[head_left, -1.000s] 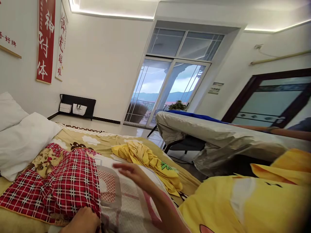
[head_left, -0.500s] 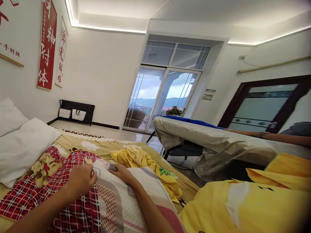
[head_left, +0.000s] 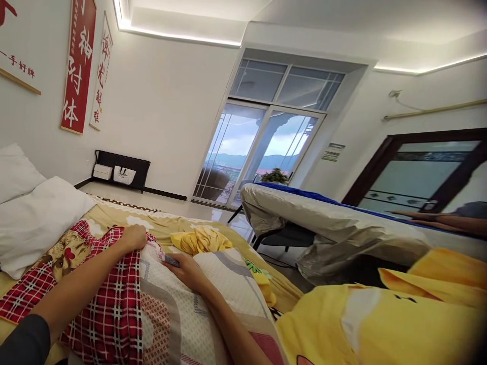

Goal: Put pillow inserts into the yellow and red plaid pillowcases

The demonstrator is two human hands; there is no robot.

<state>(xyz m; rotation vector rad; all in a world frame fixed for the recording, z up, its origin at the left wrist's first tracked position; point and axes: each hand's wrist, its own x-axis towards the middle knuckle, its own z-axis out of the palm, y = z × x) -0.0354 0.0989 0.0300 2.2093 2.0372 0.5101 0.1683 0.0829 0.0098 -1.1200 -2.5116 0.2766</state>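
Gripping the red plaid cloth (head_left: 117, 304) at its far edge, my left hand (head_left: 135, 237) is curled closed, its fingertips hidden. That cloth lies in front of me on the left part of the bed, a brown animal print at its left side. Next to it on the right, just beside my left hand, my right hand (head_left: 187, 271) pinches a grey fold of the pale patterned cloth (head_left: 190, 324), thumb against fingers; this cloth meets the plaid and runs on under my right forearm.

Beneath them spreads a tan bed sheet (head_left: 186, 219) with white cloud shapes. Two white pillows (head_left: 41, 223) lie to the left. Past my right hand is a crumpled yellow cloth (head_left: 203, 239), and at lower right a yellow bundle (head_left: 323, 324) bulges up close to me.

Farther right stands a plastic-covered table (head_left: 323, 218) with a blue cloth (head_left: 300, 191) along it and another person's arm (head_left: 452, 221) over it. A dark chair (head_left: 289, 235) is tucked below, and a plant (head_left: 274, 176) shows behind.
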